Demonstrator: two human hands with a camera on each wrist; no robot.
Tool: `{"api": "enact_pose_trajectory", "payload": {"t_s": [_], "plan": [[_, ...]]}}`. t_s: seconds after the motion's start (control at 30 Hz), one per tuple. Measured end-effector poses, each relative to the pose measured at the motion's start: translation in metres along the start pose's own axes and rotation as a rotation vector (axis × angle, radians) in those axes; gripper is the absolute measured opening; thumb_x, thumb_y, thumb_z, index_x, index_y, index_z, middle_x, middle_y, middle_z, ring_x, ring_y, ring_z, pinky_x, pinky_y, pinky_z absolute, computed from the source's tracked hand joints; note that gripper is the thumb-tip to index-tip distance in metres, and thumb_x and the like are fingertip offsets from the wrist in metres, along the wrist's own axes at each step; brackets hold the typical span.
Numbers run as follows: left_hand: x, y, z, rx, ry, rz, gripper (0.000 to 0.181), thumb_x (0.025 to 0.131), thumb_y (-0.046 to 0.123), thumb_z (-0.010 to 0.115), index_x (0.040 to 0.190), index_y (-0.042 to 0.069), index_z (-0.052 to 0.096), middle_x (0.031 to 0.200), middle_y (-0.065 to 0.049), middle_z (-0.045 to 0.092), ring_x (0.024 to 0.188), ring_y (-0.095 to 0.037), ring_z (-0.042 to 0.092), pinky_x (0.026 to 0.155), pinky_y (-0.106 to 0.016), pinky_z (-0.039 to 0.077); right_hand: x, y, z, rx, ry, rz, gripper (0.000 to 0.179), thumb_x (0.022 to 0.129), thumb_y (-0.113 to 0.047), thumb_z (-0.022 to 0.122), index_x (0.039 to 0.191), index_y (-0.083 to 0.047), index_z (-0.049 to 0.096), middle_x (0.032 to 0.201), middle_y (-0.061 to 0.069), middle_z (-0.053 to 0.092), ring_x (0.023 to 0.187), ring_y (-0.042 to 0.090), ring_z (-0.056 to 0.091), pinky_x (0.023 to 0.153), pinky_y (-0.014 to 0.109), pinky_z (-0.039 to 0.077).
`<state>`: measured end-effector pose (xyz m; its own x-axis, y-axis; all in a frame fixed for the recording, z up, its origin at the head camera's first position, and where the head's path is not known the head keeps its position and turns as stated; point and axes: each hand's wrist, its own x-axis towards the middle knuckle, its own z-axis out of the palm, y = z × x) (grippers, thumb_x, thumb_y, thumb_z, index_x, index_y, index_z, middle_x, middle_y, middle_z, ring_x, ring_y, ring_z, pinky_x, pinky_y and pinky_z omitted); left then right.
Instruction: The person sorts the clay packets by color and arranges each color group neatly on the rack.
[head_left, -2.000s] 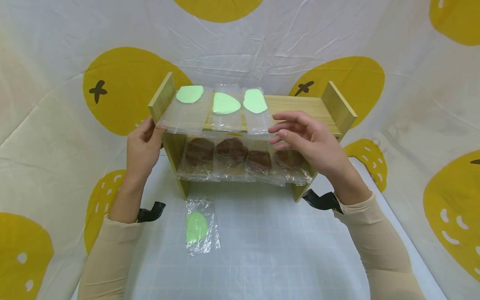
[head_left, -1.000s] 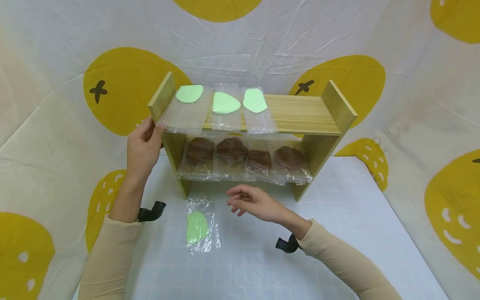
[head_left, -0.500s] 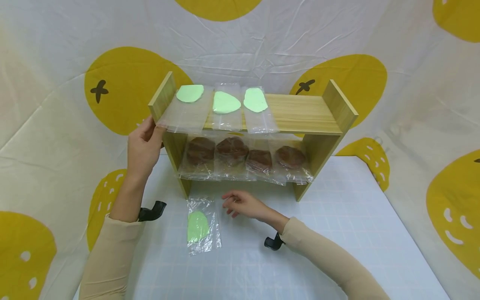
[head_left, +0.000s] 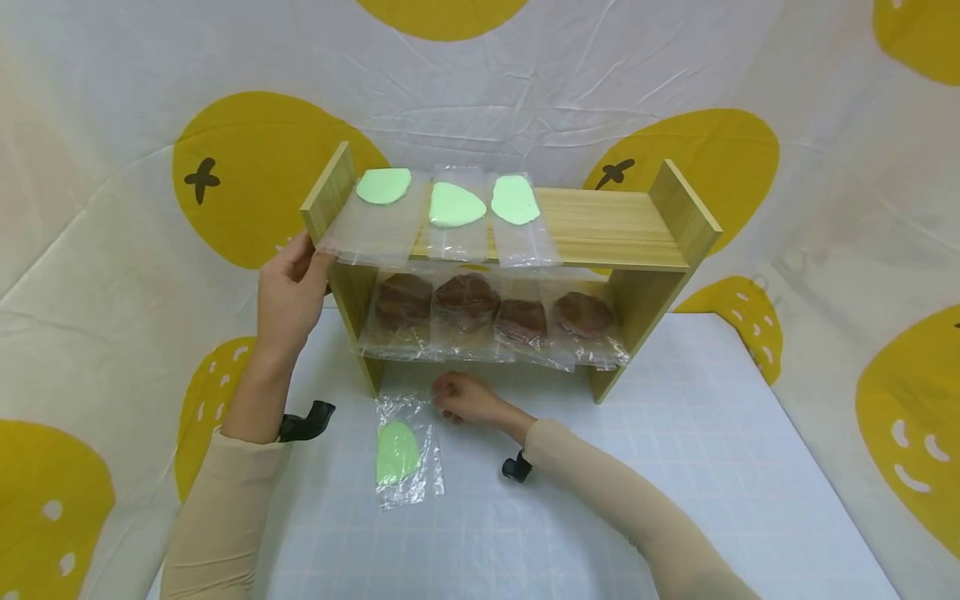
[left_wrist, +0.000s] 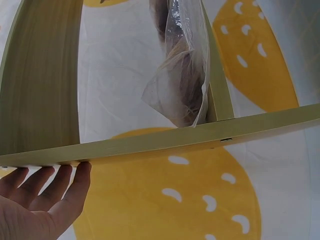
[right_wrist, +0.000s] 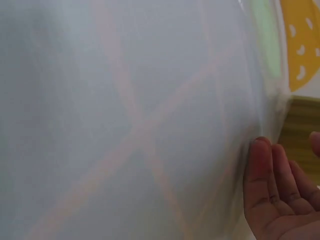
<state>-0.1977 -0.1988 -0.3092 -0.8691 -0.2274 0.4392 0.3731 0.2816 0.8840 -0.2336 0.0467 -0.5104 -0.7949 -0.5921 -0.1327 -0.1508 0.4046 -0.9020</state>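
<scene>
My left hand rests at the outer left side of a small wooden shelf. In the left wrist view its fingertips touch the side panel; the thumb is hidden there. Low over the table, my right hand is at the upper right edge of a clear plastic bag with a flat light-green piece inside. The right wrist view shows its fingers nearly straight, thumb apart. Whether they touch the bag is unclear.
Three clear bags with pale-green pieces lie on the top board, left to middle. Several bags with dark brown round pieces line the lower board. A patterned cloth hangs behind; a pale checked cover lies on the table.
My right hand has come down from the top board's front to the table, then moved left to the bag with the green piece. My left hand has stayed at the shelf's side.
</scene>
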Motion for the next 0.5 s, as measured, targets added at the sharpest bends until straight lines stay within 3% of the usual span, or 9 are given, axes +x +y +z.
{"api": "enact_pose_trajectory", "payload": {"t_s": [0.33,0.5], "plan": [[0.001,-0.002,0.001,0.028,0.01,-0.007,0.044,0.101,0.037,0.059,0.144,0.029,0.055,0.14,0.001,0.058,0.118,-0.021,0.06,0.085,-0.032,0.057,0.017,0.009,0.004,-0.059,0.038,0.077,0.037,0.092,-0.019,0.073,0.123,-0.003,0.061,0.084,0.004,0.068,0.061,0.018,0.064,0.053,0.031,0.057],[0.002,-0.003,0.001,0.023,0.008,-0.012,0.044,0.102,0.036,0.059,0.145,0.029,0.055,0.141,0.001,0.058,0.118,-0.021,0.059,0.086,-0.033,0.057,0.024,0.011,0.008,-0.216,0.054,0.07,0.047,0.086,-0.029,0.08,0.123,-0.007,0.062,0.085,-0.002,0.067,0.063,0.013,0.062,0.059,0.029,0.055]]}}
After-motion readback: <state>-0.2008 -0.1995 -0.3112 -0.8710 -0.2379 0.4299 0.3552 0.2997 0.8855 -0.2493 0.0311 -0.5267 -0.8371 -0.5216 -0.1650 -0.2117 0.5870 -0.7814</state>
